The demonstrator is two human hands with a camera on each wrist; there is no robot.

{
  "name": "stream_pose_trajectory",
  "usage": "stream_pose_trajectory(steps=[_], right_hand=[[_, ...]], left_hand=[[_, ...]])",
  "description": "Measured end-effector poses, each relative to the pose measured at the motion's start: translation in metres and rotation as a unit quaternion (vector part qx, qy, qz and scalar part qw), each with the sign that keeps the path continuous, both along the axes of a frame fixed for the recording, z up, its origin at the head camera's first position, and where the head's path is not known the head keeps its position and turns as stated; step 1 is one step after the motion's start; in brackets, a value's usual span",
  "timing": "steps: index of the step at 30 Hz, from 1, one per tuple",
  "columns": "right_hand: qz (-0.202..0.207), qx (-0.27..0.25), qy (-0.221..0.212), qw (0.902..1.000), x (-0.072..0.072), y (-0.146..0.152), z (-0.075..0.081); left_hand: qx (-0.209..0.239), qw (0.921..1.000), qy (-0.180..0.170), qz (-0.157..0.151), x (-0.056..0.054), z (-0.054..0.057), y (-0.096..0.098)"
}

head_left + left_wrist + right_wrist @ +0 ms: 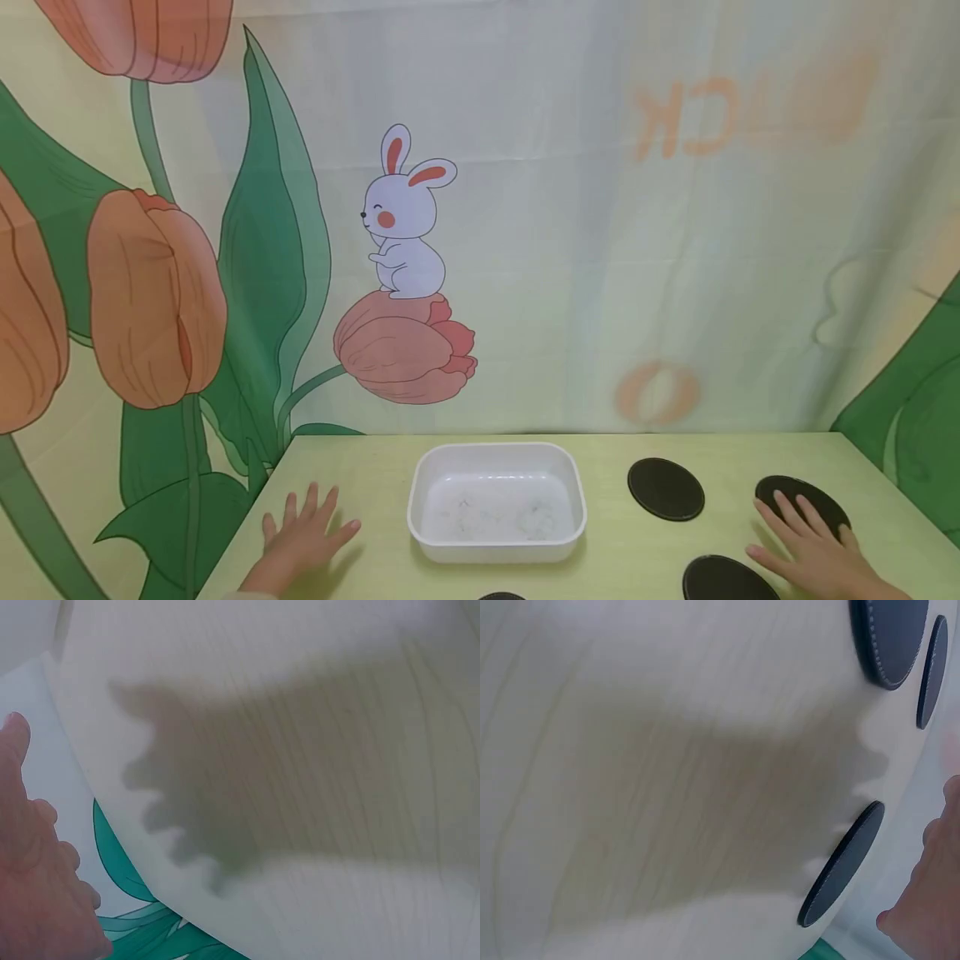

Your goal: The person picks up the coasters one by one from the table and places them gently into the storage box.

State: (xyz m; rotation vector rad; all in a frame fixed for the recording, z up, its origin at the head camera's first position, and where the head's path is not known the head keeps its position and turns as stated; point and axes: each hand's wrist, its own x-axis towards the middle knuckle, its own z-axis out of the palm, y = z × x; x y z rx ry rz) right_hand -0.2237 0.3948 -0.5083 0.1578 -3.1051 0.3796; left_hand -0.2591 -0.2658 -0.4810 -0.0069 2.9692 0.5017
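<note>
My left hand (302, 533) is held over the left side of the table, fingers spread and straight, with nothing in it. Its shadow falls on the wood in the left wrist view. On the right, my other hand (813, 550) hovers with spread fingers above a round black coaster (804, 493), which its fingers partly cover in the head view. Stitching runs round the rim of a black coaster (892, 637) in the right wrist view. Between the hands stands a white rectangular basin (497, 552), with faint marks or clear bits on its floor that I cannot make out.
Another black coaster (666, 489) lies right of the basin, and one more (729, 581) sits nearer the front. A dark round edge (502, 596) shows at the bottom of the view. Behind the pale wooden table (360, 467) hangs a curtain (540, 250) printed with tulips and a rabbit.
</note>
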Motion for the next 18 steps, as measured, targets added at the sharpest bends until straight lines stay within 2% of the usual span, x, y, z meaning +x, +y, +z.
stream_pose_trajectory(steps=[7,13,18], right_hand=[[0.019,0.004,0.015,0.9997,0.001,-0.016,0.001],[0.033,0.012,0.033,0.9989,0.004,-0.034,0.005],[0.061,0.034,0.078,0.9945,0.005,-0.052,0.008]], left_hand=[[0.0,0.9999,0.001,-0.012,0.003,0.009,0.014],[-0.008,0.9995,0.019,-0.022,0.006,0.013,0.024],[-0.012,0.999,0.029,-0.031,0.004,0.014,0.033]])
